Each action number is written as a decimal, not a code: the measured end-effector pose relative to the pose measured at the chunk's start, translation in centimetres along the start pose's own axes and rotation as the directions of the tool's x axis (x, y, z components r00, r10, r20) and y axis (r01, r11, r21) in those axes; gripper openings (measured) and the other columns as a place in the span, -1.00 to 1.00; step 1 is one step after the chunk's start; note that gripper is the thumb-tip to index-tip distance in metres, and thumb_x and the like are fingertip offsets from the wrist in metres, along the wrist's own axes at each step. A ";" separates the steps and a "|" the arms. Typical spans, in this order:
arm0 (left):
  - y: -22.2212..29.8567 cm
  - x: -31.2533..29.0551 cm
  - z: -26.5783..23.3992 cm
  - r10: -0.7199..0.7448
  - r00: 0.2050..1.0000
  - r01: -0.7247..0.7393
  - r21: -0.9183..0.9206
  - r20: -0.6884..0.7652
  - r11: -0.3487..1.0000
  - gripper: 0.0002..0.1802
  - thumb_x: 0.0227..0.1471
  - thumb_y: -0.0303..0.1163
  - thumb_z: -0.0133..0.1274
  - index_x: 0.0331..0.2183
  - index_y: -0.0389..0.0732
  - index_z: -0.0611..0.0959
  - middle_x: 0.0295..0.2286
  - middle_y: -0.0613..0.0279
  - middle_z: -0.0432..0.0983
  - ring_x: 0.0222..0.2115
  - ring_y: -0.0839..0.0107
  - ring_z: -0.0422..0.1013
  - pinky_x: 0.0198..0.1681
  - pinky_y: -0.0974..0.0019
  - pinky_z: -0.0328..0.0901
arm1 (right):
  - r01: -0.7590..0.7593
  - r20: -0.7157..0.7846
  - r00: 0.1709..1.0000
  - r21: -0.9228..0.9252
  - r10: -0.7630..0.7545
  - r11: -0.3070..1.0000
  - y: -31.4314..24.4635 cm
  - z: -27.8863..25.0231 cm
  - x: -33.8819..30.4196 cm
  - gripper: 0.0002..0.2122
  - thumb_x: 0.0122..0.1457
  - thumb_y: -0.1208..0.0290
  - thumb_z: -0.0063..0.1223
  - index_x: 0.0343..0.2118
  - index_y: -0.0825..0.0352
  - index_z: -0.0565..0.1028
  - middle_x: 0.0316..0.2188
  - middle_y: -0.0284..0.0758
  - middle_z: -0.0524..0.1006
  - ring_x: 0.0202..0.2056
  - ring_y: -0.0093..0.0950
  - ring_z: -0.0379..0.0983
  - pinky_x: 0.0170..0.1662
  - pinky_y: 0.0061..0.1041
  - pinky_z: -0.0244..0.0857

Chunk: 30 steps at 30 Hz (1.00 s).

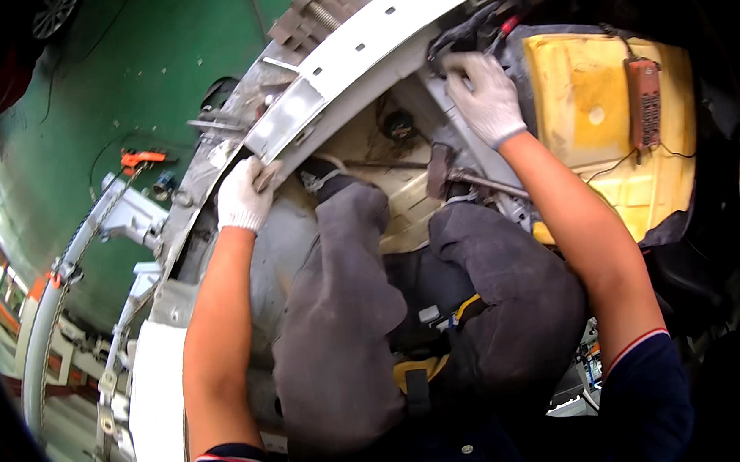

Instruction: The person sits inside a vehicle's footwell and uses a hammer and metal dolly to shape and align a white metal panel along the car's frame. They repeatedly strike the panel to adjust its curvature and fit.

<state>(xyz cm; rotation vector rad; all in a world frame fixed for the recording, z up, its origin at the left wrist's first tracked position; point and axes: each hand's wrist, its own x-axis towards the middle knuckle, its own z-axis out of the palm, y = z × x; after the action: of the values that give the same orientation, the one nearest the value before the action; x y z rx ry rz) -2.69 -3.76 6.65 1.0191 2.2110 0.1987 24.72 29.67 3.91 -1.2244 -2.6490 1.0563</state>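
My left hand [247, 196], in a white knit glove, is closed at the lower end of a white metal sill [343, 63] of an opened car body. What its curled fingers hold, if anything, is hidden. Farther right, my right hand [485, 97], gloved alike, has its fingers bent beside a black wiring bundle [460, 39]. I cannot make out what lies in its fingers. A hammer [440, 172] lies near my right leg, its handle partly under my forearm. Beyond that hand stands a yellow foam block [573, 91] with a reddish slotted box [644, 100] on it.
My legs [340, 292] are bent inside the car shell, on bare metal flooring. Brown clamps [323, 14] grip the sill's outer side. On the left, over a green floor [164, 57], stand a frame post with a chain [43, 353] and an orange tool [141, 159].
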 end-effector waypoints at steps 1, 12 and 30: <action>0.2 0.2 0.1 0.024 1.000 -0.024 0.039 0.008 0.999 -0.60 0.02 -0.24 0.38 -0.54 -0.20 0.48 -0.54 -0.04 0.43 -0.44 -0.13 0.44 -0.37 -0.05 0.32 | -0.091 0.235 0.967 -0.063 0.103 0.994 1.6 -0.5 -2.7 -0.79 0.25 0.28 0.07 -0.18 0.25 0.61 -0.15 -0.20 0.63 -0.02 -0.16 0.52 0.08 -0.18 0.39; 0.0 -0.4 2.5 -0.031 0.985 0.051 0.111 -0.170 0.993 -0.74 -0.07 -0.33 0.32 -0.25 -0.12 0.74 -0.26 0.04 0.66 -0.16 -0.03 0.55 -0.07 0.00 0.44 | -0.117 0.558 0.612 -0.637 0.561 0.762 6.2 2.1 -16.3 -0.62 0.07 0.38 0.23 -0.01 0.27 0.54 -0.01 -0.06 0.50 0.03 -0.05 0.52 0.14 -0.12 0.42; -0.8 0.3 -0.4 -0.308 0.947 0.307 0.028 0.087 0.951 -0.58 0.17 0.09 0.19 -0.17 -0.02 0.79 -0.26 0.06 0.71 -0.18 0.03 0.61 -0.05 0.07 0.46 | -0.909 0.834 0.278 0.389 0.477 -0.151 -8.9 -2.1 -17.0 -0.87 0.34 0.31 0.06 -0.29 0.24 0.43 -0.61 -0.57 0.24 -0.71 -0.72 0.08 -0.68 -0.58 0.00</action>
<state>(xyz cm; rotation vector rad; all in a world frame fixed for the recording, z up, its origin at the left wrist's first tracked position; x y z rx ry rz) -3.56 -4.03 6.54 0.6623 2.2552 -0.0045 31.20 15.13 14.81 -2.2475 -0.4732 2.5906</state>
